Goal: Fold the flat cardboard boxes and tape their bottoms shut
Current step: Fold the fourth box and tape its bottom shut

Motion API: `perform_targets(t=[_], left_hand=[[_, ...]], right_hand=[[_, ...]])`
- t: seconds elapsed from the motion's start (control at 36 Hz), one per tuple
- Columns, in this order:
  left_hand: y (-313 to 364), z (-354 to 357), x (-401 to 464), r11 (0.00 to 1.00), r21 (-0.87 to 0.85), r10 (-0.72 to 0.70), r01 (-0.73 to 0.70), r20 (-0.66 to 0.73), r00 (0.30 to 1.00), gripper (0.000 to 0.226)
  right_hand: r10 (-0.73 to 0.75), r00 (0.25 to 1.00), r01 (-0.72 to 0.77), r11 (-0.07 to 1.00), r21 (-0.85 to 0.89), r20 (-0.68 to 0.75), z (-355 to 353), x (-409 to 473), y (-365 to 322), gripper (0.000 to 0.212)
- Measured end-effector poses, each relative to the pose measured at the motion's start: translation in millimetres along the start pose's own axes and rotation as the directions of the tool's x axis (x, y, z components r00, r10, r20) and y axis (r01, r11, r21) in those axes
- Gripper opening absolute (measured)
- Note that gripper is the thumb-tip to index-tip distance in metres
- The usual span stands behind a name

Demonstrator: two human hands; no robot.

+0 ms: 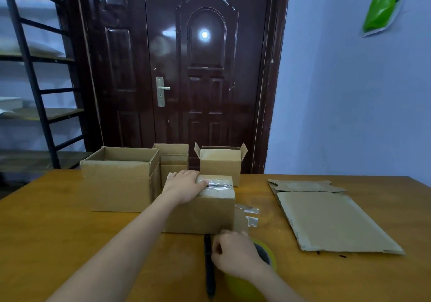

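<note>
Left grip [185, 185] lies flat on the taped box [205, 206]; right grip [235, 255] clasps the tape roll [263, 255].

The orange-brown wooden surface [70, 231] looked smooth with a soft sheen. The small brown cardboard box [205, 210] was matt, its top sealed with glossy, wrinkled clear tape [218, 184]. The flat brown cardboard sheets [331, 220] showed rough edges. The dark maroon door [205, 68] shone glossy, with a brushed metal handle [161, 91].
</note>
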State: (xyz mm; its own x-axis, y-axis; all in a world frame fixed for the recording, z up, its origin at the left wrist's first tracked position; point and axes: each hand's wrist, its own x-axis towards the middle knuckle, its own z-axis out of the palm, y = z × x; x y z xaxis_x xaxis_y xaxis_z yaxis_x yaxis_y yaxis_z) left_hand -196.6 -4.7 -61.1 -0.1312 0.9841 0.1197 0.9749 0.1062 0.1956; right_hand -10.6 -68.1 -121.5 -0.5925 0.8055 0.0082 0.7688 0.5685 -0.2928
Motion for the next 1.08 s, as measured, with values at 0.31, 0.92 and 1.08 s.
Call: perform_targets(t=[0.31, 0.92, 1.08], left_hand=[[3, -16, -5, 0.949, -0.313, -0.030, 0.037, 0.027, 0.999, 0.051], [-16, -10, 1, 0.999, -0.047, 0.024, -0.021, 0.078, 0.997, 0.053], [-18, -6, 0, 1.000, -0.004, 0.024, -0.023, 0.121, 0.992, 0.059]], right_hand=[[0.095, 0.990, -0.063, 0.956, 0.285, -0.100, -8, 2, -4, 0.046], [0.309, 0.947, -0.268, 0.910, 0.315, -0.084, -67, 114, 6, 0.074], [0.253, 0.967, -0.230, 0.919, 0.319, -0.031, -66, 111, 7, 0.068]])
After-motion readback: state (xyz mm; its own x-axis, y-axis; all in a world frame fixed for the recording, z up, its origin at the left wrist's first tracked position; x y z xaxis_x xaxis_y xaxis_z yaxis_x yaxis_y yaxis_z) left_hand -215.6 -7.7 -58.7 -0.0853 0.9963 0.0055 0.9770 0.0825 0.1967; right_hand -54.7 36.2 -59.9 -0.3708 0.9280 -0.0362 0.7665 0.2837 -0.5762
